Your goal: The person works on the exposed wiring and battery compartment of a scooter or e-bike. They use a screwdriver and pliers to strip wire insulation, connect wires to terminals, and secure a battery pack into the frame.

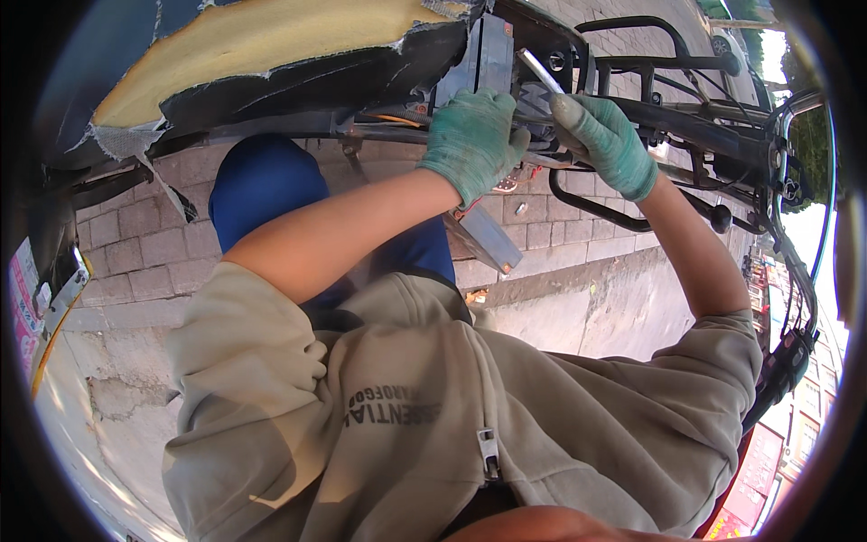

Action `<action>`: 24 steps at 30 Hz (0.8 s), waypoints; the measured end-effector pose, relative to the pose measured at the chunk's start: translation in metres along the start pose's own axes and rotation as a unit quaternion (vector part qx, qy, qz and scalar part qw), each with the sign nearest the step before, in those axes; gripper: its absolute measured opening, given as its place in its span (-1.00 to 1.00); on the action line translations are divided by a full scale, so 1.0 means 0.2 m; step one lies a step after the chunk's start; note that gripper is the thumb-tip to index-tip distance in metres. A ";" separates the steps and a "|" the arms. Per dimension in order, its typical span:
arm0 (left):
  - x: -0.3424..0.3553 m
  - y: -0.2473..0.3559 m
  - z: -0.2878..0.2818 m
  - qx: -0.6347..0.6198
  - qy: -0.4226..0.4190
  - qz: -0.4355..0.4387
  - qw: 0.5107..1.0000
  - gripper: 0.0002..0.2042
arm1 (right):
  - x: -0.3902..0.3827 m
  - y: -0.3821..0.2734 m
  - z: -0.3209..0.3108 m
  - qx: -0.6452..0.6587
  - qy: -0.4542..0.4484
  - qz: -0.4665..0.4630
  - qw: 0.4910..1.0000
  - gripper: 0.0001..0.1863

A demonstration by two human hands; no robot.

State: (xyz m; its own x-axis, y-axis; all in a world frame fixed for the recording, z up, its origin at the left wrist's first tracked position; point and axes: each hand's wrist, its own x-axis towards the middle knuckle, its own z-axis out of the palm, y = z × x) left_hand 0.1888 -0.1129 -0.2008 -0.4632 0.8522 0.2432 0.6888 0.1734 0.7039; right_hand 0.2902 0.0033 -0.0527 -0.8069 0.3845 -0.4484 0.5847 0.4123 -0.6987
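My left hand point(468, 144), in a green work glove, is curled at the lower end of an upright grey metal block point(491, 56) in the vehicle's frame; what its fingers grip is hidden. To its right, my right hand point(607, 144), also gloved, is closed on a tool with a silver tubular handle point(540, 70) that points up and left. A thin dark bar runs between the two hands. Below them, another grey metal block point(483, 235) sits at a slant near the pavement.
A torn seat with yellow foam point(262, 50) spans the upper left. Black tubular bars point(646, 63), cables and handlebar parts fill the right. My blue-clad knee point(264, 181) is under the seat. Brick paving point(144, 244) lies below, with a concrete strip behind me.
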 end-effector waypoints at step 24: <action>-0.17 0.12 -0.12 -0.235 -0.072 -0.170 0.954 -0.40 | 0.24 -0.10 0.02 -0.571 0.139 -0.477 0.654 -0.57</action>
State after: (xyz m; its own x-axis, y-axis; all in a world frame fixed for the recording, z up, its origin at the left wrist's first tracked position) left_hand 0.2078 -0.1488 -0.1758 -0.5104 0.8510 -0.1234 0.1698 0.2404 0.9557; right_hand 0.2394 0.0104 -0.0635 -0.8966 -0.4272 0.1165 -0.3640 0.8610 0.3552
